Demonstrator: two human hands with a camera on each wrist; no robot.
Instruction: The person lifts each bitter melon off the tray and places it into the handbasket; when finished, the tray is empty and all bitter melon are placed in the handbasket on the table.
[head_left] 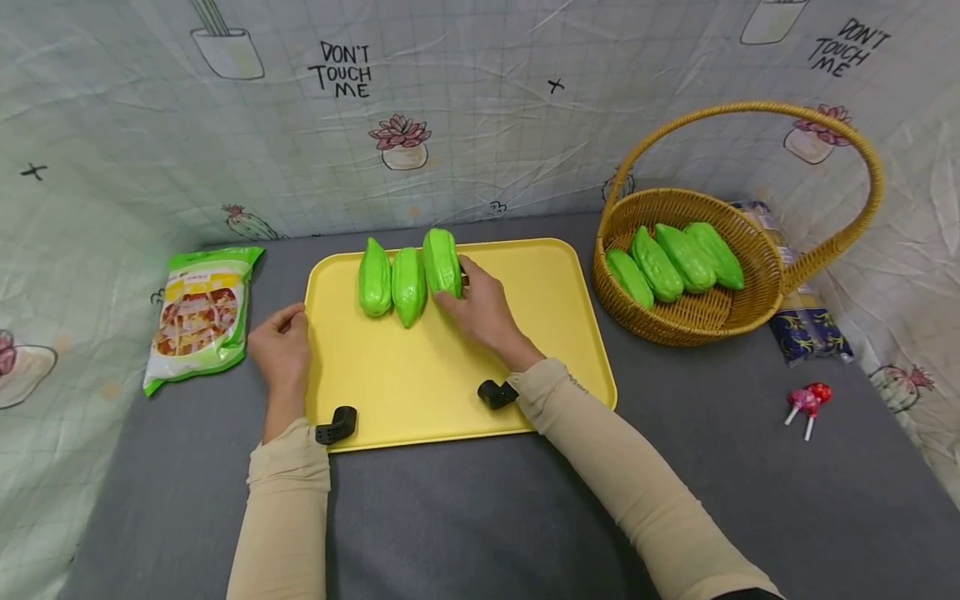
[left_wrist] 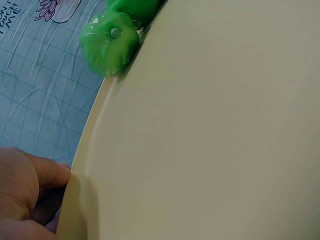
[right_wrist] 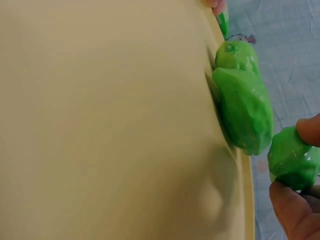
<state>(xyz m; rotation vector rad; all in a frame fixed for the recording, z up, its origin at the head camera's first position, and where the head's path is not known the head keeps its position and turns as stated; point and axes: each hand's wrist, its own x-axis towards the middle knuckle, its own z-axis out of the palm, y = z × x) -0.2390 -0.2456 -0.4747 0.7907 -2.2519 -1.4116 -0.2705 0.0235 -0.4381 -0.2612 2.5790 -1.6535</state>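
My right hand (head_left: 483,308) pinches a ridged green gourd (head_left: 442,260) between thumb and fingers over the tray's far side. In the right wrist view that gourd (right_wrist: 292,159) is raised, its end facing the camera. Two more gourds lie side by side at the far rim: a left one (head_left: 375,279) and a middle one (head_left: 408,285), whose pointed tip faces me. At the yellow tray's (head_left: 420,375) left edge, my left hand (head_left: 281,346) has curled fingers at the rim. The left wrist view shows its fingertips (left_wrist: 57,172) right against that edge.
A wicker basket (head_left: 697,329) with a tall handle holds several green gourds (head_left: 682,257) at the right. Behind it lies a dark blue patterned packet (head_left: 810,329). Lollipops (head_left: 810,400) lie at the far right. A green-and-white food bag (head_left: 202,317) lies left of the tray.
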